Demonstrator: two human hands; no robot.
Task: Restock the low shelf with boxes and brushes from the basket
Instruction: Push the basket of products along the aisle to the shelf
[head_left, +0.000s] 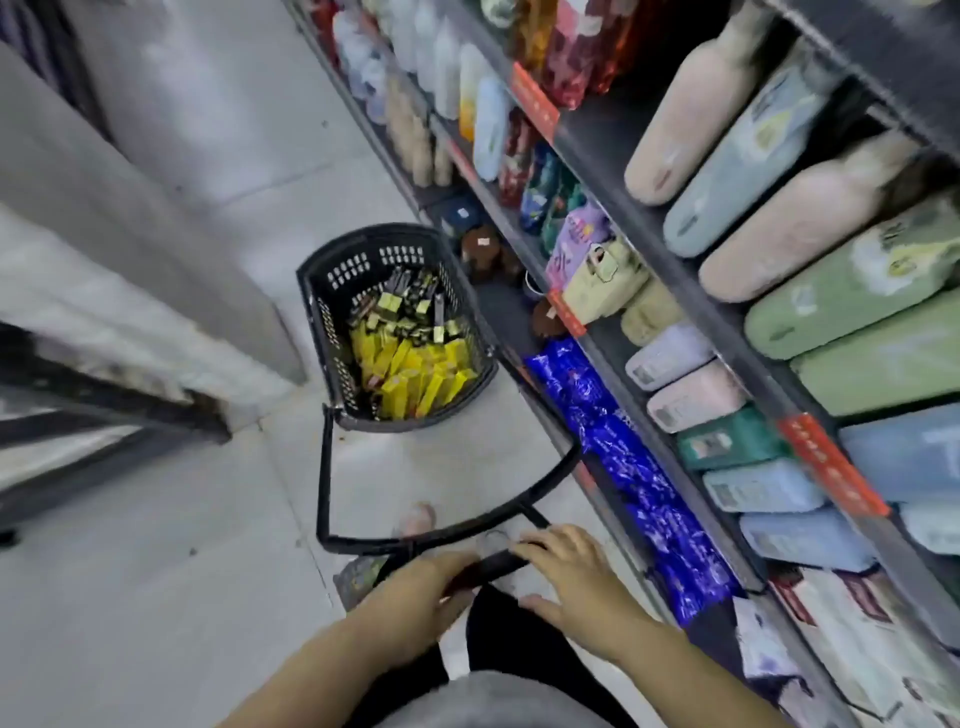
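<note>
Shop aisle, restocking about to begin: the shelving (587, 140) runs along the right of the basket (322, 291), and the low shelf (501, 312) lies just beside its right rim. The basket stands on the floor ahead of us, long axis pointing away, and its handle (324, 467) reaches back to us. Our left hand (421, 587) grips the bar. Our right hand (571, 566), nearer the shelf, lies across the bar with loose fingers. Yellow boxes (410, 374) fill the basket's near end, dark brushes (410, 291) its far end.
</note>
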